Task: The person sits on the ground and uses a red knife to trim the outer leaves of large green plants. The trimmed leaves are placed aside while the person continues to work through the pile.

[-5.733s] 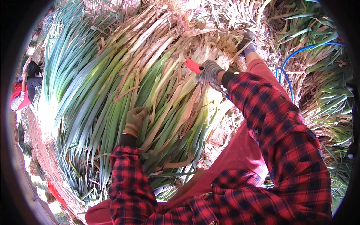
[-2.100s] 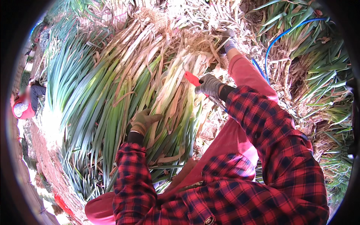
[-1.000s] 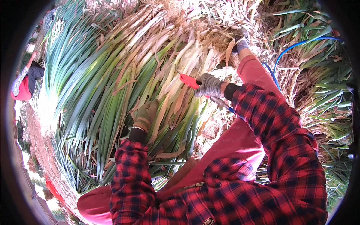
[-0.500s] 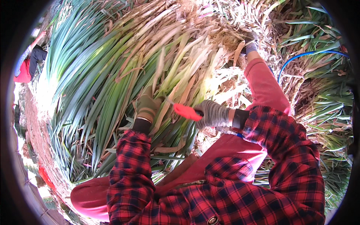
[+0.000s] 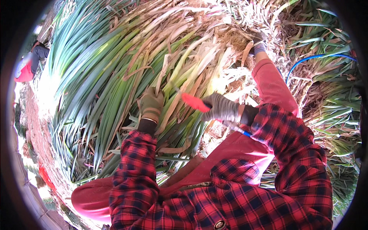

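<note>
A big heap of leeks (image 5: 103,96) lies before me, long green leaves toward the left and pale stalks with dry, papery outer leaves toward the upper right. My left hand (image 5: 151,104), in an olive glove, is closed at the heap's near side, pinching the end of a dry, tan leek leaf (image 5: 163,71). In a grey striped glove, my right hand (image 5: 224,108) grips a red air blow gun (image 5: 193,102). Its thin nozzle points up and left over the leaves, slightly blurred. A blue fitting (image 5: 244,132) shows below the right wrist.
More leeks (image 5: 333,115) are piled along the right side. A blue hose (image 5: 318,56) curves across them. Brown roots (image 5: 232,38) and dry leaf litter lie beside my outstretched leg (image 5: 274,84). At the far left edge, part of another person (image 5: 32,63) is visible.
My left hand has shifted slightly and its fingers now close around the dry leaf end. My right hand and the blow gun have moved a little up and to the right.
</note>
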`<state>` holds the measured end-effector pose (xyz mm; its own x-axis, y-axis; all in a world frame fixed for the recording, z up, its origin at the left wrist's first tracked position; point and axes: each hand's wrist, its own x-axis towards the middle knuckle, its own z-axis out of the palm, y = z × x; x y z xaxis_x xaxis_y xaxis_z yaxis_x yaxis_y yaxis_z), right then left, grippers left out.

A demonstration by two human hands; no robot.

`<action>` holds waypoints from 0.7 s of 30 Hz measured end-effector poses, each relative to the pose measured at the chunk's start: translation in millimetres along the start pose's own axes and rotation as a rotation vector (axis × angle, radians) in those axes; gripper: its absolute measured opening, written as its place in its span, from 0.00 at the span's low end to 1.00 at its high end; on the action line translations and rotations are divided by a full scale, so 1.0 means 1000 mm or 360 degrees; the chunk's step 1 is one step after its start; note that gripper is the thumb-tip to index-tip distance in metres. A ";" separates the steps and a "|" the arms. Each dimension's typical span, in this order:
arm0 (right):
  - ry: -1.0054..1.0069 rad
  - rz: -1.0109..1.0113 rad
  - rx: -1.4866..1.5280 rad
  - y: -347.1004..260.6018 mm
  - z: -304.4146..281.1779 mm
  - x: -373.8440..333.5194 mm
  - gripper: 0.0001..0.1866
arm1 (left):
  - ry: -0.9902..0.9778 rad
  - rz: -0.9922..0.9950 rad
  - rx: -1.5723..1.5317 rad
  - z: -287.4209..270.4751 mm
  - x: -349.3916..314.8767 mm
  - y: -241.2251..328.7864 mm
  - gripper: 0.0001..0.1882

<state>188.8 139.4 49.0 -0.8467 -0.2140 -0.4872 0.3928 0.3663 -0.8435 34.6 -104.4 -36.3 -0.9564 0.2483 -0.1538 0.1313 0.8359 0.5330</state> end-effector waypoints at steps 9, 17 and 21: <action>0.0104 0.0018 0.0030 0.004 -0.005 0.011 0.17 | -0.0191 -0.0230 -0.0059 -0.005 -0.004 0.020 0.18; 0.0385 0.0274 -0.0300 0.023 -0.052 0.053 0.21 | -0.0161 -0.0207 -0.0112 -0.002 -0.006 0.022 0.17; 0.0559 0.0292 -0.0258 0.049 -0.077 0.082 0.25 | -0.0164 -0.0196 -0.0098 -0.005 -0.008 0.029 0.17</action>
<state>110.7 209.3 -14.7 -0.8497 0.1794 -0.4958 0.5108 0.5133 -0.6896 45.1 -84.3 -15.6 -0.9320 0.1975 -0.3039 -0.0044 0.8322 0.5544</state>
